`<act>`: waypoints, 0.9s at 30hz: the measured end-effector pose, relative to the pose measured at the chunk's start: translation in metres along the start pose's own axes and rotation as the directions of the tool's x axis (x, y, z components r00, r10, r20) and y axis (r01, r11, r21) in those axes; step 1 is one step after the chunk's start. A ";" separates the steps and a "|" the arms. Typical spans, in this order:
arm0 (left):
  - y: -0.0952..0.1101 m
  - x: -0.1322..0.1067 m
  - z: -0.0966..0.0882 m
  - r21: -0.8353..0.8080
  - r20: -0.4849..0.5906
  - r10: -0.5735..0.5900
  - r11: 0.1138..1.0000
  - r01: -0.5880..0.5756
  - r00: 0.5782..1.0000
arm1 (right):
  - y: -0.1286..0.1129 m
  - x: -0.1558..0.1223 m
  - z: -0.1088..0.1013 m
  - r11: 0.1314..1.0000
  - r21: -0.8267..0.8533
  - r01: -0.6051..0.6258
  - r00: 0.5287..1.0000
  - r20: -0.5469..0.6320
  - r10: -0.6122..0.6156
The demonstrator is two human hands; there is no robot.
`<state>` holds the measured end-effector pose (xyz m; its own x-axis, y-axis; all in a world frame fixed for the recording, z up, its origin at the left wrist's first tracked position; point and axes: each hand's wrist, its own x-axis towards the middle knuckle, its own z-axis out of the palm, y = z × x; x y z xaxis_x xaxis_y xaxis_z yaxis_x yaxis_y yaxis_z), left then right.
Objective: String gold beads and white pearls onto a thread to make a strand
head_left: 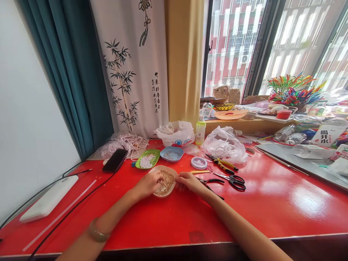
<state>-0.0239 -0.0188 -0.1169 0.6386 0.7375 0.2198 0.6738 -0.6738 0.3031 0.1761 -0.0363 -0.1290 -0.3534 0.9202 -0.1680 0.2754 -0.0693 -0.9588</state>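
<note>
A pale dish (160, 196) of small gold beads (168, 178) sits on the red table between my hands. My left hand (151, 183) reaches over the dish's left side, its fingers bent and pinched together just above the beads. Whatever lies in that pinch is too small to name. At the right rim is my right hand (189, 182), thumb and fingers closed together; what they hold, if anything, is hidden. Behind the dish stand a green tray (155, 158) with pearly white beads (146, 161) and a blue tray (172, 149) with small beads.
Right of my hands lie black-handled scissors (237, 182), yellow-black pliers (223, 165), other pliers (210, 183) and a round lidded case (199, 162). Farther back are plastic bags (224, 146) and a bottle (200, 131). A phone (115, 160), a white power bank (49, 198) and cables lie left.
</note>
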 end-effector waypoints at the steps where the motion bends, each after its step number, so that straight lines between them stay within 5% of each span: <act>1: -0.001 0.000 0.001 -0.011 0.002 0.006 1.000 -0.006 1.000 | 0.000 0.000 0.000 1.000 -0.007 0.007 1.000 -0.004 -0.007; 16: -0.005 0.000 0.005 -0.035 0.014 -0.023 0.999 0.024 1.000 | 0.005 -0.001 0.017 0.975 0.054 0.217 0.947 -0.253 -0.197; 27: -0.001 0.002 0.004 0.003 0.020 -0.076 0.997 0.076 0.997 | 0.002 -0.004 0.015 0.959 0.207 0.192 0.968 -0.201 -0.151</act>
<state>-0.0221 -0.0166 -0.1204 0.5925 0.7858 0.1773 0.7218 -0.6156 0.3163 0.1649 -0.0454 -0.1340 -0.2034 0.9787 0.0279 0.0109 0.0307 -0.9995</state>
